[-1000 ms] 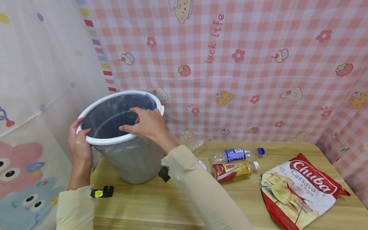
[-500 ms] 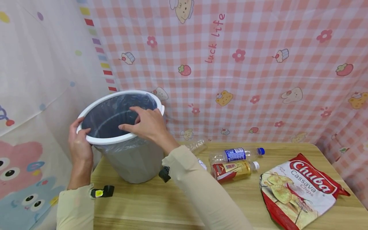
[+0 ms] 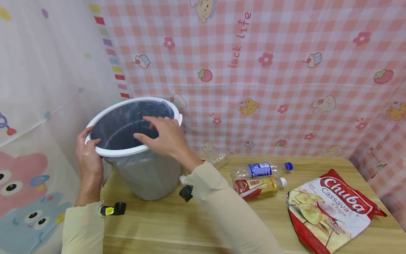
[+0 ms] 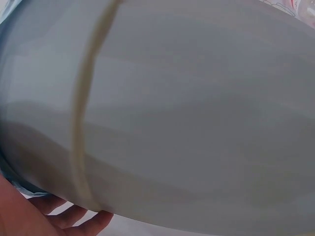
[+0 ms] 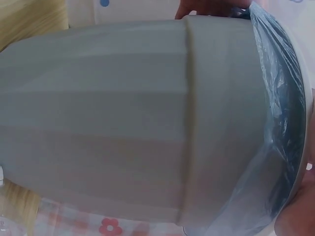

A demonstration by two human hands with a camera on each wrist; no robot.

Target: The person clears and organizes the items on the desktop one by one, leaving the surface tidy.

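Observation:
A grey trash can (image 3: pixel 149 176) with a white rim (image 3: pixel 122 152) and a clear plastic liner (image 3: pixel 127 121) stands at the table's left. My left hand (image 3: pixel 89 158) grips the rim at its left side, thumb inside and fingers outside. In the left wrist view, the left fingers (image 4: pixel 81 221) curl against the can's outer wall. Over the near right side of the rim is my right hand (image 3: pixel 166 137), its thumb and index finger apart with nothing between them. In the right wrist view, the liner's folded edge (image 5: pixel 280 113) hangs below the rim, beside the right hand (image 5: pixel 300 211).
To the right lie a clear bottle with a blue label (image 3: pixel 260 170), a bottle with a red and gold label (image 3: pixel 257 187) and a partly hidden clear bottle (image 3: pixel 217 160). A red and white chip bag (image 3: pixel 333 211) rests on the wooden table (image 3: pixel 165 225). Patterned curtains (image 3: pixel 285 84) stand behind.
My right hand has shifted slightly to the right, away from the rim, with its thumb lifted a little. The left hand stays on the rim. The head view has tilted slightly.

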